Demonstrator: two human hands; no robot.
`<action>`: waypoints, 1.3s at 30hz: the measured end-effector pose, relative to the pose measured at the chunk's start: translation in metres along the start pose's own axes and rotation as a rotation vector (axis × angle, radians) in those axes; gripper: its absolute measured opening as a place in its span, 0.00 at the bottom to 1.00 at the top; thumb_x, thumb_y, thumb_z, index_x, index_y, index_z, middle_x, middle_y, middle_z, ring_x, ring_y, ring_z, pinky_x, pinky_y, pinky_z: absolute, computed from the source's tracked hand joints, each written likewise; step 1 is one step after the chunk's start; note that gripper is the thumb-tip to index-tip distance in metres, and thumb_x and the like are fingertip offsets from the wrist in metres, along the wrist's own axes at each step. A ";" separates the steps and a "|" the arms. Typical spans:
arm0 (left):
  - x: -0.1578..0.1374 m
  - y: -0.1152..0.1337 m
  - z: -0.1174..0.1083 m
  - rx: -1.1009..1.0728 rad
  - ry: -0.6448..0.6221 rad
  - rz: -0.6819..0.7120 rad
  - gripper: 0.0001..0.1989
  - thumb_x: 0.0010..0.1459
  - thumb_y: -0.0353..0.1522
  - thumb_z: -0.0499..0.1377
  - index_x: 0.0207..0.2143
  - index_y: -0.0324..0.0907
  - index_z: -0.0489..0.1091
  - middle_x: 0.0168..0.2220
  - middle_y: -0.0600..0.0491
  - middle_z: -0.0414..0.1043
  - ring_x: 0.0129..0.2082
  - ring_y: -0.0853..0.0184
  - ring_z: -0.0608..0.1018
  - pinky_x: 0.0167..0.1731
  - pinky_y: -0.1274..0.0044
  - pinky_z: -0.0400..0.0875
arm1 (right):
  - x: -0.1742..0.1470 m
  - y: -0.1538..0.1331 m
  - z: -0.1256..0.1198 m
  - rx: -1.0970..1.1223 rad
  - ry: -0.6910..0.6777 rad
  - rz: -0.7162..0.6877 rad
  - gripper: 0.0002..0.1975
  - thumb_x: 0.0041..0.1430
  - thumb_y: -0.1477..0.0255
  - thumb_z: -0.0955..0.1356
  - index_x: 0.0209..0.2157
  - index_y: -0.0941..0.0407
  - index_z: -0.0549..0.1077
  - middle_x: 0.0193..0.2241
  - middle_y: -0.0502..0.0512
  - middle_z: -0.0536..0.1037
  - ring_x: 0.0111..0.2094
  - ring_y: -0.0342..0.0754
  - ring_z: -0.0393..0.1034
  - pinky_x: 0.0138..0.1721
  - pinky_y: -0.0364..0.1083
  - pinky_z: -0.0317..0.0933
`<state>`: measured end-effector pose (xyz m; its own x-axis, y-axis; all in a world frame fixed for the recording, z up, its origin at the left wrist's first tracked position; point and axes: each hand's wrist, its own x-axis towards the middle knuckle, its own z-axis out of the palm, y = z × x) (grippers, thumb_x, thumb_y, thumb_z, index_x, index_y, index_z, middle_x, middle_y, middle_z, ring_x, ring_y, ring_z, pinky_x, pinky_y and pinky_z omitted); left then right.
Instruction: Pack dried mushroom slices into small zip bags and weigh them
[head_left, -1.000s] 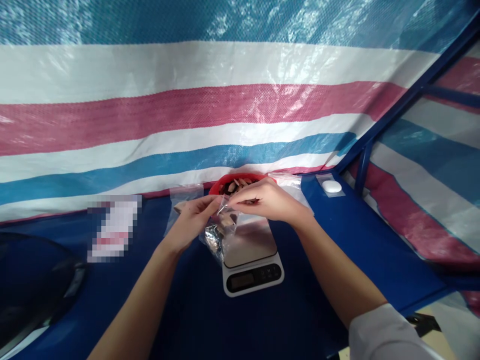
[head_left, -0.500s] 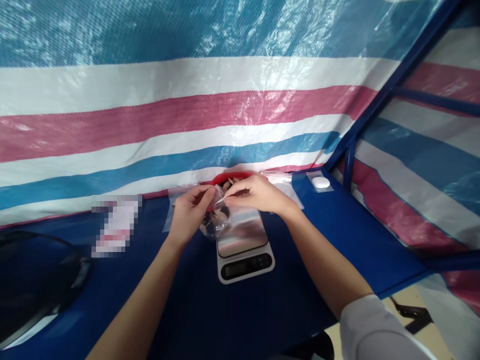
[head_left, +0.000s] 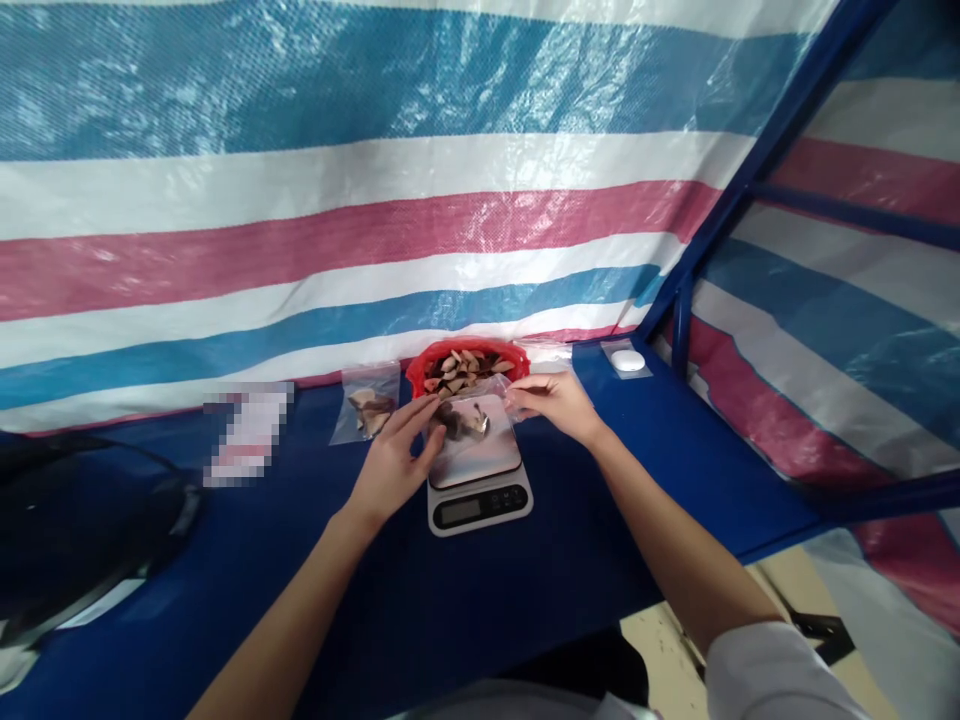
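A clear plastic bag (head_left: 466,420) with brown and dark pieces in it lies on the metal plate of a white kitchen scale (head_left: 480,505). My right hand (head_left: 559,402) pinches the bag's right edge between thumb and fingers. At the plate's left side is my left hand (head_left: 397,460), its thumb and fingers apart, with the fingertips close to the bag; whether they touch it I cannot tell. Behind the scale stands a red basket (head_left: 417,372) heaped with brown, chip-like pieces. Another clear bag (head_left: 367,405), holding similar pieces, lies left of the basket.
Flat clear bags (head_left: 551,356) lie right of the basket. Beyond them, a white oval object (head_left: 628,361) rests on a small clear bag. A blurred packet (head_left: 247,435) and a black bulky item (head_left: 82,540) are on the left of the blue table (head_left: 600,520). Striped sheeting (head_left: 337,235) hangs behind.
The bag has come down onto the scale plate. My left hand has opened and drawn away from it; my right hand has shifted right, still pinching its edge. The basket's contents now show.
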<state>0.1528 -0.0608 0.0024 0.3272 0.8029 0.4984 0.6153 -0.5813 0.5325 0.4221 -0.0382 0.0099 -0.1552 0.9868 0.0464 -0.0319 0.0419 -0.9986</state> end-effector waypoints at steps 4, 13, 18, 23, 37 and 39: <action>-0.010 -0.001 0.008 0.043 -0.047 0.032 0.24 0.67 0.40 0.55 0.63 0.40 0.67 0.64 0.41 0.68 0.64 0.55 0.70 0.65 0.61 0.63 | -0.005 0.019 -0.007 0.043 0.032 0.037 0.20 0.43 0.58 0.79 0.33 0.58 0.83 0.31 0.55 0.83 0.33 0.49 0.79 0.35 0.46 0.76; -0.011 -0.010 0.014 0.068 -0.037 0.069 0.24 0.69 0.40 0.54 0.63 0.40 0.67 0.64 0.42 0.68 0.63 0.56 0.72 0.65 0.63 0.65 | -0.007 0.029 -0.015 0.001 -0.011 0.023 0.18 0.45 0.57 0.78 0.34 0.55 0.83 0.32 0.53 0.83 0.36 0.50 0.79 0.38 0.48 0.77; -0.019 -0.016 0.005 0.072 0.089 0.031 0.20 0.69 0.40 0.54 0.58 0.43 0.71 0.59 0.44 0.73 0.59 0.57 0.75 0.61 0.64 0.70 | -0.012 0.027 -0.034 -0.112 0.087 -0.057 0.21 0.50 0.54 0.76 0.39 0.55 0.83 0.38 0.54 0.84 0.43 0.56 0.79 0.42 0.53 0.77; -0.031 -0.033 -0.003 0.192 0.087 0.037 0.19 0.70 0.39 0.52 0.54 0.41 0.73 0.53 0.43 0.76 0.55 0.55 0.77 0.59 0.62 0.72 | -0.025 0.027 -0.053 -0.682 0.207 -0.218 0.15 0.61 0.57 0.71 0.44 0.51 0.82 0.46 0.54 0.84 0.48 0.57 0.79 0.53 0.56 0.72; -0.050 -0.052 0.010 0.537 -0.210 -0.061 0.29 0.69 0.43 0.45 0.63 0.36 0.68 0.67 0.39 0.63 0.68 0.46 0.62 0.66 0.52 0.57 | -0.043 0.066 -0.048 -1.374 -0.041 -0.325 0.24 0.72 0.60 0.60 0.64 0.51 0.68 0.67 0.55 0.65 0.69 0.58 0.56 0.68 0.61 0.53; -0.050 -0.048 0.010 0.566 -0.226 -0.088 0.29 0.70 0.43 0.45 0.64 0.37 0.67 0.67 0.41 0.62 0.69 0.47 0.62 0.67 0.53 0.56 | -0.043 0.065 -0.048 -1.380 -0.048 -0.314 0.24 0.72 0.60 0.60 0.65 0.50 0.67 0.68 0.55 0.64 0.69 0.58 0.55 0.69 0.62 0.52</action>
<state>0.1141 -0.0716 -0.0549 0.3640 0.8889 0.2783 0.9118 -0.4011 0.0886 0.4739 -0.0709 -0.0585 -0.3561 0.9028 0.2410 0.9010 0.4001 -0.1675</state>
